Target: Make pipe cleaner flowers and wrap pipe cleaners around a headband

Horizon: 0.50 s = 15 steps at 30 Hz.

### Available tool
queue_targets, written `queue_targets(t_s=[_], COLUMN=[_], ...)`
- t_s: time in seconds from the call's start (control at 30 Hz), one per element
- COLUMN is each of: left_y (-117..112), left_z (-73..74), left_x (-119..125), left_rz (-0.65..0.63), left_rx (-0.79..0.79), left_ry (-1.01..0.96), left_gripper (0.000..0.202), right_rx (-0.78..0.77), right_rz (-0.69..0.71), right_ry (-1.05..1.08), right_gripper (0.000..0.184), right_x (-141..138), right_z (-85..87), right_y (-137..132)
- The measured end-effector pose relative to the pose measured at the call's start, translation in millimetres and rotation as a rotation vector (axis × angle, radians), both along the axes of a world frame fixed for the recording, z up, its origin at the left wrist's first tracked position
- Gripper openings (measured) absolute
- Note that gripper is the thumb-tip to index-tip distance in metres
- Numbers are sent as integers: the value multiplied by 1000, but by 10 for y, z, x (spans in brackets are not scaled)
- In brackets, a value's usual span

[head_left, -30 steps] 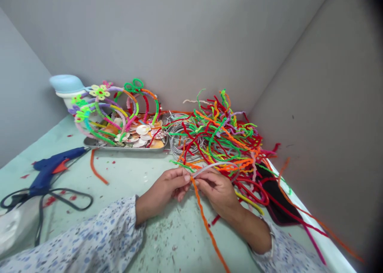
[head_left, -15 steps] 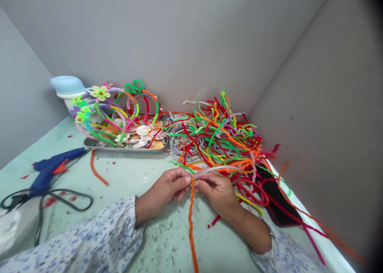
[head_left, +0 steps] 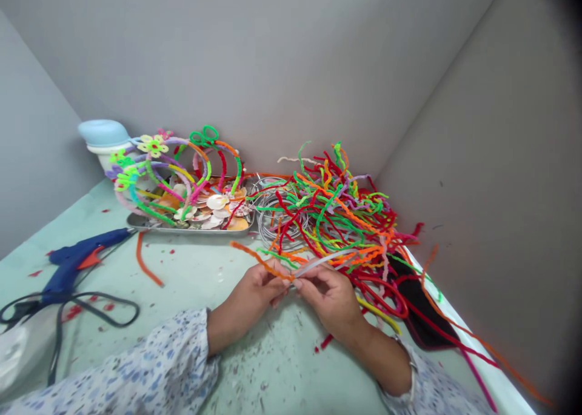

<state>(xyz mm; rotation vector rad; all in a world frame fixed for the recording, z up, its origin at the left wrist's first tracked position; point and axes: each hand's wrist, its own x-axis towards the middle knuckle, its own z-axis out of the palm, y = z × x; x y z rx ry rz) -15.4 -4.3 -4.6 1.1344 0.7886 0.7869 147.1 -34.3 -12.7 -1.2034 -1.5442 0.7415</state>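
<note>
One orange pipe cleaner [head_left: 260, 260] slants far left over the nearer left hand [head_left: 255, 289], pinched with the right hand [head_left: 334, 297] on a translucent band [head_left: 325, 259] arching right

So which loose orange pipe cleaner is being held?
The pipe cleaner pointing up-left from the left hand, its end at the whitish strip; another lies before the tray, the rest in and around the pile.

We record a blue glue gun [head_left: 60, 274] lying at the left of the green table [head_left: 245, 366], its nozzle close to a metal tray [head_left: 195, 230] of seashells [head_left: 218, 202]. At the tray's rear left we find a white container [head_left: 105, 151] with a light-blue lid [head_left: 104, 132]; coiled silvery wire [head_left: 266, 233] sits just right of the tray.
</note>
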Motion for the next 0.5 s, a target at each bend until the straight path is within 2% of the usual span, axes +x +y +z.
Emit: queue_targets(t_s=[0.23, 0.37, 0.5], left_y=[-55, -70, -74], left_z=[45, 44, 38], left_x=[7, 19, 30], left_rz=[30, 56, 46], left_rx=[44, 17, 53], left_ry=[25, 21, 49], left_gripper=[18, 20, 16], right_rx=[-52, -22, 25], right_rz=[0, 0, -20], right_ry=[50, 21, -34], right_gripper=[9, 9, 10], right_x=[-45, -48, -45], right_z=[9, 31, 13], right_y=[-24, -32, -50])
